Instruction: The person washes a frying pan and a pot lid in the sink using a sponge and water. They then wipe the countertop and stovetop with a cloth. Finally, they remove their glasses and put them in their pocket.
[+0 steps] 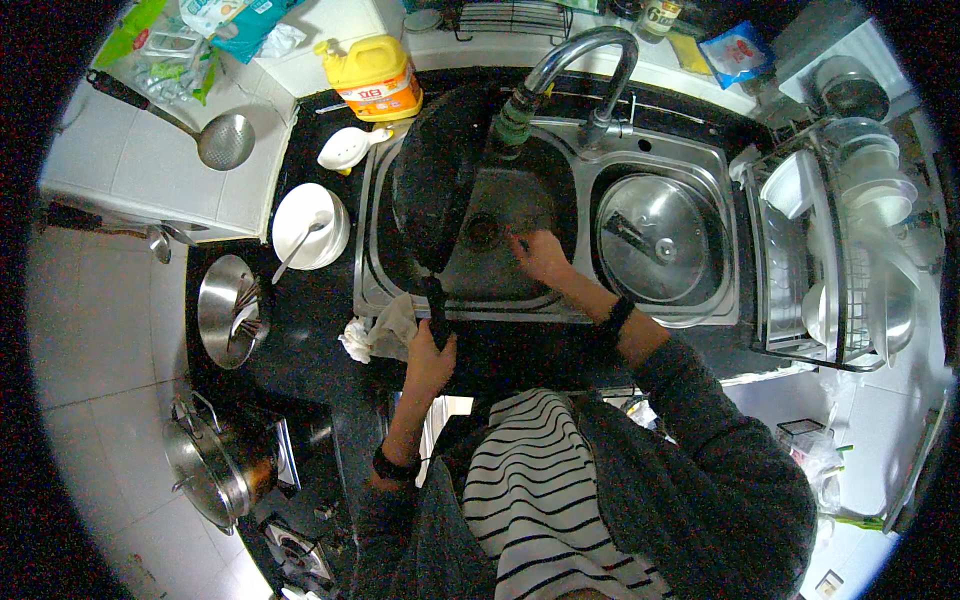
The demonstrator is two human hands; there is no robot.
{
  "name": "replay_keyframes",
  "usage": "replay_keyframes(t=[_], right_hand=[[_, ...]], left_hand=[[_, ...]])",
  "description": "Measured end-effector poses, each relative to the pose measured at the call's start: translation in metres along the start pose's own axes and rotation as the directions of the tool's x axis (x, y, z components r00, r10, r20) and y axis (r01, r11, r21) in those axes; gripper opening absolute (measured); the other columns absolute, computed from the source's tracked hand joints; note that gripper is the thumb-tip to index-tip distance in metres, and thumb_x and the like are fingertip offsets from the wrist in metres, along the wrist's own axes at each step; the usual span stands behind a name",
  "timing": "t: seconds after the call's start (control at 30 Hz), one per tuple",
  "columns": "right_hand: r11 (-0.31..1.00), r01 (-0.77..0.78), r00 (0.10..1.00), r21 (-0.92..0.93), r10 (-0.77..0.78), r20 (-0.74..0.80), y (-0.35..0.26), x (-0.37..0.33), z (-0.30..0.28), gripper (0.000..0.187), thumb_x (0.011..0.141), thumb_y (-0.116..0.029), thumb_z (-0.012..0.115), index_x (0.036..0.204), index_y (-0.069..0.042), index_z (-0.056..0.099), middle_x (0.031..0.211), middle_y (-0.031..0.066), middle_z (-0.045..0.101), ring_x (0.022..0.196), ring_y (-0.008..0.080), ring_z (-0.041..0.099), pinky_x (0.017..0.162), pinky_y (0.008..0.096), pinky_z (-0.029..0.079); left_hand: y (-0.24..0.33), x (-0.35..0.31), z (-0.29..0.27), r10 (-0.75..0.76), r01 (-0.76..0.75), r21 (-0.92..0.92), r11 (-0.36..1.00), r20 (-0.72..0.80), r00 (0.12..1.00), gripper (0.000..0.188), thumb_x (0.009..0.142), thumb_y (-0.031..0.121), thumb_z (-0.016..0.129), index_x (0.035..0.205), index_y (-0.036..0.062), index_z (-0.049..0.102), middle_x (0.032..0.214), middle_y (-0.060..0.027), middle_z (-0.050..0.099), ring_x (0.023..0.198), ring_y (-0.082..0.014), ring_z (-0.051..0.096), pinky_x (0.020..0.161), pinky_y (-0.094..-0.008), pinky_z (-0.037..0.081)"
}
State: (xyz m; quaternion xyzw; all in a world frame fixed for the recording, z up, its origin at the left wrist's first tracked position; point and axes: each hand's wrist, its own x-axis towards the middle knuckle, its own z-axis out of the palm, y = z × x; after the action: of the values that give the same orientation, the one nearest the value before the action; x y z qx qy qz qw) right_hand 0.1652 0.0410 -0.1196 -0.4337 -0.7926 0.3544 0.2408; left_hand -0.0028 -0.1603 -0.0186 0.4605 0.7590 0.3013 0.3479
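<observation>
My left hand [430, 358] is closed round the black handle of a dark frying pan [432, 185]. The pan is tipped up on its side over the left basin of the steel sink [372, 290]. Inside that basin, close to the drain [484, 232], is my right hand [543, 258], its fingers curled together; whatever they may hold is too small or hidden to make out. A chrome faucet [630, 75] with a green sleeve [512, 122] on its spout hangs over the basin, beside the pan. Crumpled whitish cloths [395, 325] lie next to my left hand.
A round glass lid [660, 245] fills the right basin. Left stand white bowls [330, 245] with a spoon, a steel bowl [225, 310] and a steel pot [215, 465]. Behind are a yellow jug [370, 75] and a white ladle [345, 148]. A dish rack [855, 320] borders the right.
</observation>
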Motion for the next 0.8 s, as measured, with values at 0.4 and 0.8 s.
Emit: replay_keyframes(t=[0.4,0.8], right_hand=[[0.908,0.41,0.885,-0.086,-0.419,-0.204,-0.093,0.058,-0.031,0.03,0.086,-0.029,0.057,0.111,-0.011,0.058,0.096,0.0139,0.059,0.088,0.029,0.059,0.078,0.0353,0.047],[0.934,-0.249,0.812,-0.257,0.057,-0.581,0.093,0.143,-0.221,0.044,0.082,-0.039,0.058,0.099,0.001,0.06,0.071,0.0193,0.063,0.069,0.0316,0.063,0.063,0.0363,0.048]], left_hand=[[-0.026,0.003,0.015,-0.192,0.535,-0.66,0.527,0.52,0.832,0.014,0.089,0.017,0.054,0.077,0.0114,0.047,0.056,0.0029,0.042,0.041,-0.0088,0.036,0.038,-0.0276,0.028],[-0.072,0.006,0.049,-0.268,0.532,-0.494,0.687,0.509,0.818,0.032,0.09,0.035,0.051,0.083,0.004,0.051,0.064,-0.0043,0.053,0.049,-0.0151,0.05,0.046,-0.0314,0.042]])
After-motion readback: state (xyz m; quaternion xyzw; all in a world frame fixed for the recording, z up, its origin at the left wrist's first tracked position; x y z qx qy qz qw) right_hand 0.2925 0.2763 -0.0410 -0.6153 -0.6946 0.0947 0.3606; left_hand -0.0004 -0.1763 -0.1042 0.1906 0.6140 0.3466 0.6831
